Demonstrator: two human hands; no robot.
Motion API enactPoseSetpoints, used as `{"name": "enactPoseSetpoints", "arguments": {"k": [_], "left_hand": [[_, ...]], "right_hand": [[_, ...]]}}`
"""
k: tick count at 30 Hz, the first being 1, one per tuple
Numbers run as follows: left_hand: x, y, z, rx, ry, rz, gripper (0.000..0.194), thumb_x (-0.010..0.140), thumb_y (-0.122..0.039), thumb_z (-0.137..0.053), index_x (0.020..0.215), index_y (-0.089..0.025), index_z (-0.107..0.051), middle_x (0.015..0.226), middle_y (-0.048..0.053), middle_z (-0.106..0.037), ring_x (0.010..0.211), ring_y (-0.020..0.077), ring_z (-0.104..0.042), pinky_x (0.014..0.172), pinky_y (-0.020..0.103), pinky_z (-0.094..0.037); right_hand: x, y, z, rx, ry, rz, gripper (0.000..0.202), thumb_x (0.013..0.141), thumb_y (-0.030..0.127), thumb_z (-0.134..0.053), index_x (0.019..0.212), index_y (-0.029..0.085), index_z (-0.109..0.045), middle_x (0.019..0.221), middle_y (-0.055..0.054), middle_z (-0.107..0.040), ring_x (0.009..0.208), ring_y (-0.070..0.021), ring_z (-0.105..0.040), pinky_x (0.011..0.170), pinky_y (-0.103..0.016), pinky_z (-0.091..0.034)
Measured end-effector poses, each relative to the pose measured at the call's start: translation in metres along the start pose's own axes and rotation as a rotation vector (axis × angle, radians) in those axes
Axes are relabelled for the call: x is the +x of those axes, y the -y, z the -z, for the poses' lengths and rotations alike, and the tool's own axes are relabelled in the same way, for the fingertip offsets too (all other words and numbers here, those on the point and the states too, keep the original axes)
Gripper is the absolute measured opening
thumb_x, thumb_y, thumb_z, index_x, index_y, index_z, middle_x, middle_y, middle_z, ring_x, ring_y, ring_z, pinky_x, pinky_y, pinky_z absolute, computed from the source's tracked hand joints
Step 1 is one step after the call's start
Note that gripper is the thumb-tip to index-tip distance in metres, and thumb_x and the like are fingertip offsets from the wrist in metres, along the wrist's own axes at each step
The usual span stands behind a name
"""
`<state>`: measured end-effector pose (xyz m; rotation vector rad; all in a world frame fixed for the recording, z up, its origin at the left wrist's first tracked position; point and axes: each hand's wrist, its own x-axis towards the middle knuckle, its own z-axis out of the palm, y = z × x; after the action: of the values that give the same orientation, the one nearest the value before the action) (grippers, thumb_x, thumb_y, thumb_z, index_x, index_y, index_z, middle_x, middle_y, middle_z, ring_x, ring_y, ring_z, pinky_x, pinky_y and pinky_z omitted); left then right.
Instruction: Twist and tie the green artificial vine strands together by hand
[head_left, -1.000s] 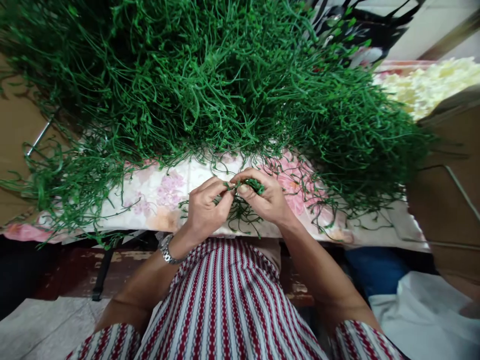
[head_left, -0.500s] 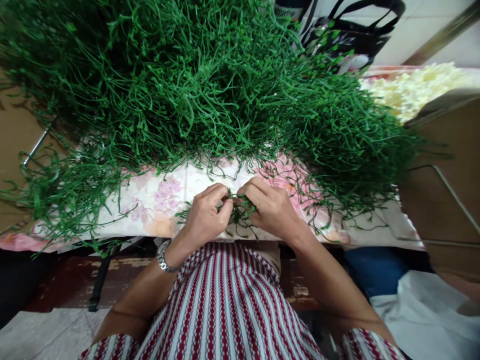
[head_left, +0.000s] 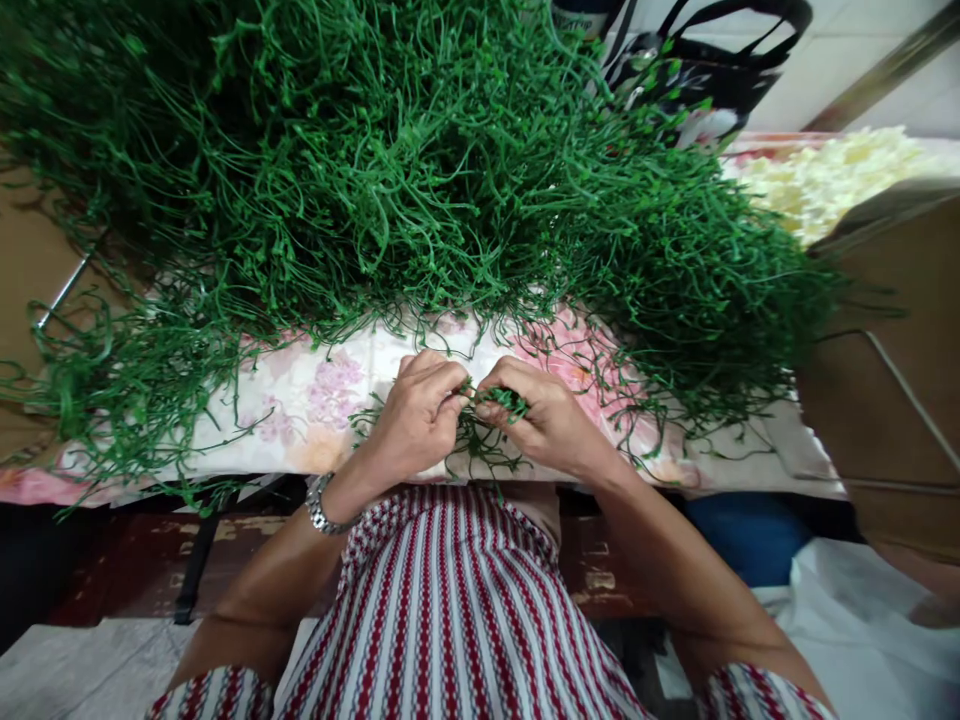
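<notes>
My left hand (head_left: 421, 412) and my right hand (head_left: 538, 415) meet fingertip to fingertip over the front of the flowered tablecloth (head_left: 300, 400). Thumb and fingers of each are pinched together on thin green stems. A small tuft of green stems (head_left: 511, 402) pokes out of the right hand's grasp. More loose stems (head_left: 480, 445) lie on the cloth beneath both hands. The stems look like artificial greenery, with small forked tips. My fingers hide the exact spot where the pieces meet.
A large heap of green stems (head_left: 420, 180) fills the table beyond my hands, and a smaller pile (head_left: 142, 390) lies left. Cardboard boxes (head_left: 892, 400) stand at right and left. Behind are a black flowered bag (head_left: 720, 85) and pale yellow petals (head_left: 840, 175).
The tuft in my right hand now shows more between its thumb and fingers. My left hand's fingers have shifted slightly upward. The heap has not changed.
</notes>
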<state>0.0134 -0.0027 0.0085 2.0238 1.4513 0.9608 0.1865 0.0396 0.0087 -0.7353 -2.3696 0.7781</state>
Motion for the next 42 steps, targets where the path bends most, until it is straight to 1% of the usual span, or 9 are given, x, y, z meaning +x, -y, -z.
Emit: {"name": "enactPoseSetpoints", "arguments": {"k": [3,7,12,16,20,26,33,38,42], "left_hand": [[0.006,-0.002,0.008,0.14,0.088,-0.106,0.014,0.072,-0.005,-0.043,0.068,-0.018,-0.047,0.065,0.001,-0.046,0.076,0.0176,-0.043,0.073,0.032,-0.032],[0.01,-0.006,0.008,0.136,0.163,-0.09,0.014,0.069,-0.005,-0.041,0.066,-0.018,-0.047,0.062,0.0,-0.044,0.071,0.017,-0.043,0.069,0.031,-0.034],[0.007,-0.003,0.008,0.053,0.233,-0.087,0.017,0.073,-0.011,-0.044,0.058,-0.017,-0.043,0.057,-0.001,-0.042,0.062,0.0133,-0.041,0.065,0.028,-0.034],[0.003,0.0,0.016,-0.014,0.409,-0.315,0.022,0.067,-0.001,-0.04,0.053,-0.017,-0.036,0.052,-0.002,-0.038,0.056,0.0112,-0.037,0.064,0.027,-0.035],[-0.002,-0.001,0.02,0.019,0.566,-0.548,0.022,0.061,0.002,-0.037,0.054,-0.018,-0.036,0.053,-0.001,-0.043,0.057,0.0128,-0.038,0.062,0.027,-0.037],[-0.001,-0.018,0.024,0.12,0.677,-0.716,0.019,0.061,0.0,-0.041,0.057,-0.018,-0.041,0.056,0.001,-0.052,0.057,0.0133,-0.042,0.061,0.027,-0.039],[0.004,-0.035,0.033,0.245,0.825,-0.788,0.015,0.068,-0.011,-0.053,0.058,-0.017,-0.044,0.058,0.0,-0.055,0.053,0.0116,-0.043,0.054,0.025,-0.037],[0.004,-0.036,0.038,0.198,0.816,-0.834,0.017,0.068,-0.013,-0.055,0.06,-0.019,-0.041,0.058,-0.001,-0.055,0.054,0.012,-0.043,0.054,0.026,-0.037],[0.005,-0.034,0.042,0.137,0.773,-0.822,0.019,0.063,-0.007,-0.053,0.06,-0.019,-0.038,0.058,-0.001,-0.053,0.056,0.0126,-0.042,0.056,0.026,-0.038]], "right_hand": [[0.002,0.003,0.007,-0.269,0.129,0.007,0.013,0.076,0.009,-0.046,0.085,0.015,-0.053,0.083,-0.005,-0.054,0.069,-0.0122,-0.049,0.058,-0.023,-0.036],[0.0,0.007,0.007,-0.51,0.174,-0.021,0.014,0.073,0.01,-0.045,0.083,0.014,-0.053,0.082,-0.005,-0.053,0.059,-0.0106,-0.043,0.052,-0.024,-0.029],[-0.007,0.008,0.003,-0.425,0.153,0.001,0.009,0.076,0.012,-0.044,0.079,0.015,-0.052,0.078,-0.004,-0.053,0.062,-0.0105,-0.045,0.052,-0.023,-0.027],[-0.01,0.012,0.007,-0.364,0.253,0.108,0.013,0.066,0.006,-0.042,0.072,0.016,-0.047,0.071,0.0,-0.048,0.055,-0.0089,-0.038,0.05,-0.023,-0.023],[-0.013,0.014,0.01,-0.261,0.395,0.297,0.008,0.068,0.009,-0.043,0.066,0.017,-0.045,0.068,0.001,-0.046,0.054,-0.0086,-0.036,0.051,-0.023,-0.026],[-0.018,0.017,0.014,-0.227,0.501,0.397,0.004,0.07,0.016,-0.05,0.067,0.017,-0.049,0.071,0.001,-0.05,0.057,-0.0093,-0.039,0.051,-0.025,-0.029],[-0.021,0.031,0.022,-0.25,0.541,0.452,0.002,0.073,0.017,-0.053,0.071,0.017,-0.052,0.075,0.0,-0.051,0.06,-0.0106,-0.041,0.052,-0.026,-0.032],[-0.021,0.036,0.026,-0.207,0.543,0.488,0.005,0.07,0.02,-0.054,0.068,0.018,-0.049,0.074,0.0,-0.049,0.063,-0.0108,-0.041,0.053,-0.025,-0.033],[-0.024,0.039,0.028,-0.189,0.481,0.49,0.005,0.069,0.018,-0.051,0.066,0.018,-0.048,0.07,0.001,-0.047,0.06,-0.0102,-0.037,0.054,-0.025,-0.031]]}}
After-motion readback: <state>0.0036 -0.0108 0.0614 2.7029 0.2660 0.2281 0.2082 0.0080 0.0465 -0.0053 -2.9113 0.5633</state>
